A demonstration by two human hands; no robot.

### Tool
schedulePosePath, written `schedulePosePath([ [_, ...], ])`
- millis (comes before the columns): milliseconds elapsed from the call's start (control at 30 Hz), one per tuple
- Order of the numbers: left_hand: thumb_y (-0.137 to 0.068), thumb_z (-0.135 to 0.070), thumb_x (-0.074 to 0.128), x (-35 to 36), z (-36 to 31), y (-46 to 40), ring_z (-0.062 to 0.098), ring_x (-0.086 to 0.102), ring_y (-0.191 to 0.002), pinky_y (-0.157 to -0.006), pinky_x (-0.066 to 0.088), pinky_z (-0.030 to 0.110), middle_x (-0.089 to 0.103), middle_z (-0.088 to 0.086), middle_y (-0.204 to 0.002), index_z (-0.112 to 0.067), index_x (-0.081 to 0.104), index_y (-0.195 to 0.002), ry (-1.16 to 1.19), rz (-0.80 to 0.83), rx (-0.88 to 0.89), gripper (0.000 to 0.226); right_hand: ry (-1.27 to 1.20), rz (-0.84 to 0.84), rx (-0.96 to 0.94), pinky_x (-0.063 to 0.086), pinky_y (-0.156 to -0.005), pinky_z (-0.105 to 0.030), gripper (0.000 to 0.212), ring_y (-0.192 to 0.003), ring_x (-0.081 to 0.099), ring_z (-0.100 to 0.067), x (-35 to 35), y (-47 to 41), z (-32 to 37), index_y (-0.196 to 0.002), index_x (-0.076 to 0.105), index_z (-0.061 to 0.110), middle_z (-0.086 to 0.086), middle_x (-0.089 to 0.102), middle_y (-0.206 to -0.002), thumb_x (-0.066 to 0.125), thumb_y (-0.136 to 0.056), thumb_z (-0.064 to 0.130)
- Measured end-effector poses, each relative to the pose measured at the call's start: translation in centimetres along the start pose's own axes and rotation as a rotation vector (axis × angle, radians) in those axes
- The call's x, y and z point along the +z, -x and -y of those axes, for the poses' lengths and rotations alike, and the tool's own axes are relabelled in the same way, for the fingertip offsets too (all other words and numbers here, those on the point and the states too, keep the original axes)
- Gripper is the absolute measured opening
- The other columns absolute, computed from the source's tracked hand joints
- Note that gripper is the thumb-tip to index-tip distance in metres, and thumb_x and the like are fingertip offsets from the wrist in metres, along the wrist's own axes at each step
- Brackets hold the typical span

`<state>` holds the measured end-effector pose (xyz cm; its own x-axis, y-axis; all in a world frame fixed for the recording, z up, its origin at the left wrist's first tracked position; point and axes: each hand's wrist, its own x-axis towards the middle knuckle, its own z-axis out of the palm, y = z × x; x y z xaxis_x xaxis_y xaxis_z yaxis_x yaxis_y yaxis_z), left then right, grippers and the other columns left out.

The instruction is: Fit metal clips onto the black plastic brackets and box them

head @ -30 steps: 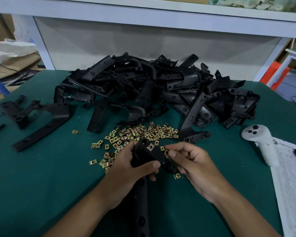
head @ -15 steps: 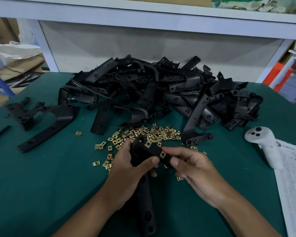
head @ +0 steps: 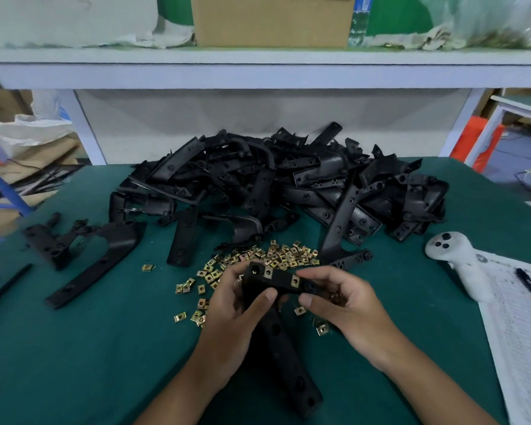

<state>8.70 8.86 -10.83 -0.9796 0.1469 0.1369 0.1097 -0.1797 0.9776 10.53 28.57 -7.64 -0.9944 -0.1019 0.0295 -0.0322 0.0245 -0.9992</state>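
Between both hands' grip (head: 288,297) — the bracket (head: 284,342).

Your green-covered table (head: 74,363) carries a big heap of black brackets (head: 288,185) at the back, loose brass clips (head: 276,256) scattered before it, two separate brackets (head: 98,256) at left, and a white controller (head: 460,256) and a printed sheet (head: 521,332) at right.

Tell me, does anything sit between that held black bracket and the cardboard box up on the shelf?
Yes. The heap of black plastic brackets lies between the held black bracket and the brown cardboard box on the white shelf.
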Motion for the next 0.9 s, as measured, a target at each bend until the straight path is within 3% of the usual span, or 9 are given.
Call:
schedulePosePath([
  [133, -0.084, -0.034, 0.074, -0.2, -1.1, 0.1, 0.017, 0.070, -0.100, -0.080, 0.054, 0.019, 0.073, -0.001, -0.108, -0.035, 0.066, -0.115, -0.152, 0.025, 0.057, 0.032, 0.041, 0.010, 0.001, 0.050, -0.072, -0.016, 0.028, -0.085, 0.069, -0.008, 0.0, 0.5, 1.3, -0.104, 0.076, 0.035, 0.007, 0.075, -0.095, 0.080, -0.077, 0.028],
  [233, -0.083, -0.038, 0.075, -0.3, -3.1, 0.7, 0.006, 0.067, -0.092, -0.077, 0.049, 0.013, 0.071, -0.012, -0.102, -0.043, 0.067, -0.109, -0.297, 0.091, 0.138, 0.028, 0.088, 0.016, -0.023, 0.049, -0.070, -0.020, 0.023, -0.081, 0.064, -0.011, -0.4, 1.6, 2.8, -0.101, 0.076, 0.036, 0.001, 0.073, -0.093, 0.082, -0.080, 0.028],
  [367, -0.080, -0.050, 0.074, 0.3, -6.9, 1.8, 0.005, 0.067, -0.095, -0.078, 0.046, 0.009, 0.071, -0.017, -0.102, -0.047, 0.068, -0.104, -0.502, 0.199, 0.373, 0.025, 0.225, 0.009, -0.143, 0.048, -0.070, -0.014, 0.037, -0.081, 0.067, -0.008, -2.0, 5.7, 5.5, -0.110, 0.072, 0.039, 0.009, 0.074, -0.095, 0.081, -0.076, 0.051],
  [433, -0.080, -0.059, 0.072, 1.9, -8.5, 2.4, 0.005, 0.067, -0.098, -0.079, 0.046, 0.009, 0.070, -0.019, -0.103, -0.048, 0.068, -0.105, -0.559, 0.227, 0.434, 0.028, 0.286, -0.046, -0.210, 0.042, -0.063, -0.010, 0.044, -0.068, 0.060, -0.002, -3.2, 8.2, 6.5, -0.116, 0.070, 0.038, 0.016, 0.069, -0.082, 0.079, -0.077, 0.057],
  [500, -0.082, -0.061, 0.069, 3.9, -9.6, 3.0, -0.001, 0.065, -0.101, -0.082, 0.045, 0.009, 0.069, -0.024, -0.105, -0.049, 0.066, -0.107, -0.616, 0.256, 0.484, 0.028, 0.340, -0.155, -0.250, 0.035, -0.058, -0.014, 0.047, -0.060, 0.046, -0.004, -4.4, 10.5, 7.2, -0.118, 0.070, 0.039, 0.012, 0.049, -0.064, 0.077, -0.077, 0.060],
  [567, -0.082, -0.056, 0.070, 6.0, -10.4, 3.5, -0.005, 0.063, -0.104, -0.085, 0.044, 0.008, 0.068, -0.028, -0.107, -0.049, 0.065, -0.107, -0.644, 0.273, 0.552, 0.027, 0.374, -0.251, -0.287, 0.031, -0.057, -0.016, 0.046, -0.059, 0.041, -0.009, -5.5, 12.5, 7.9, -0.118, 0.070, 0.039, 0.003, 0.039, -0.063, 0.076, -0.077, 0.058],
  [667, -0.082, -0.054, 0.070, 9.3, -11.2, 4.2, -0.009, 0.061, -0.105, -0.086, 0.042, 0.004, 0.066, -0.031, -0.107, -0.047, 0.066, -0.104, -0.626, 0.295, 0.615, 0.023, 0.344, -0.366, -0.312, 0.032, -0.059, -0.017, 0.040, -0.059, 0.039, -0.009, -7.4, 15.2, 8.5, -0.117, 0.071, 0.036, 0.005, 0.039, -0.062, 0.080, -0.080, 0.049],
  [800, -0.082, -0.054, 0.071, 13.3, -11.3, 5.8, -0.010, 0.061, -0.105, -0.086, 0.042, 0.004, 0.066, -0.032, -0.107, -0.048, 0.065, -0.102, -0.561, 0.342, 0.617, 0.022, 0.280, -0.491, -0.324, 0.035, -0.058, -0.014, 0.029, -0.060, 0.036, -0.012, -9.5, 19.1, 8.6, -0.109, 0.072, 0.034, 0.017, 0.052, -0.065, 0.080, -0.082, 0.028],
  [900, -0.082, -0.050, 0.076, 15.6, -11.5, 7.3, -0.013, 0.060, -0.102, -0.083, 0.040, 0.002, 0.066, -0.033, -0.105, -0.049, 0.064, -0.099, -0.559, 0.405, 0.634, 0.021, 0.271, -0.559, -0.321, 0.034, -0.056, -0.011, 0.027, -0.058, 0.035, -0.010, -10.6, 22.4, 8.6, -0.107, 0.072, 0.033, 0.022, 0.061, -0.071, 0.078, -0.082, 0.026],
])
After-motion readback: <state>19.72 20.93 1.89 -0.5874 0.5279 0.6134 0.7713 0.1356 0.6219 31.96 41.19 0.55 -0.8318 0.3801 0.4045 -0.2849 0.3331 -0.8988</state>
